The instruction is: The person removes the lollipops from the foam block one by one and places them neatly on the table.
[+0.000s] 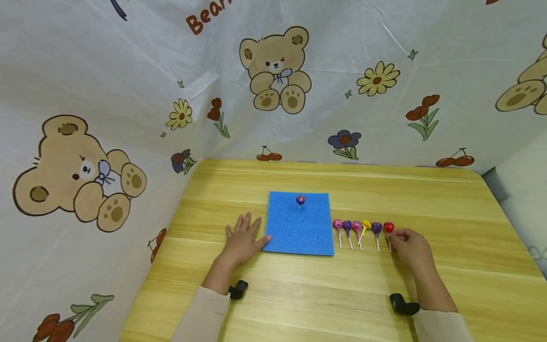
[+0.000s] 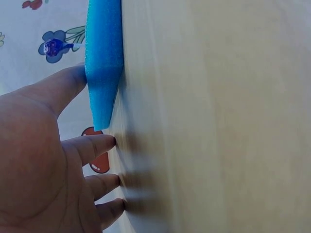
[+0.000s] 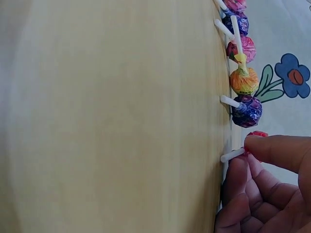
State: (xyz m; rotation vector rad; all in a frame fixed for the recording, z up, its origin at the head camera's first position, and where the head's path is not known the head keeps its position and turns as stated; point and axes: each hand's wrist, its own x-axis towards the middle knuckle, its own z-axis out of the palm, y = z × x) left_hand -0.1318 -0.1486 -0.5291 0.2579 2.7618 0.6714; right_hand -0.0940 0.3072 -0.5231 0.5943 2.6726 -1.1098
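A blue foam block [image 1: 279, 223] with small holes lies on the table, and one purple-and-red lollipop [image 1: 301, 200] stands upright in its far part. My left hand [image 1: 242, 241] rests beside it with fingers spread, thumb touching the foam's near left corner. To the right of the foam is a row of lollipops: pink, purple, a yellow lollipop [image 1: 366, 225] lying over a pink one, and another purple lollipop [image 1: 376, 229]. At the row's right end my right hand [image 1: 411, 248] pinches a red lollipop [image 1: 389, 227] just below its head; in the right wrist view its white stick [image 3: 232, 155] points toward the table.
The wooden table [image 1: 307, 304] meets a white cloth [image 1: 325, 28] printed with bears and flowers at the back and left. Black wrist cameras [image 1: 403, 305] sit at both wrists, close above the table.
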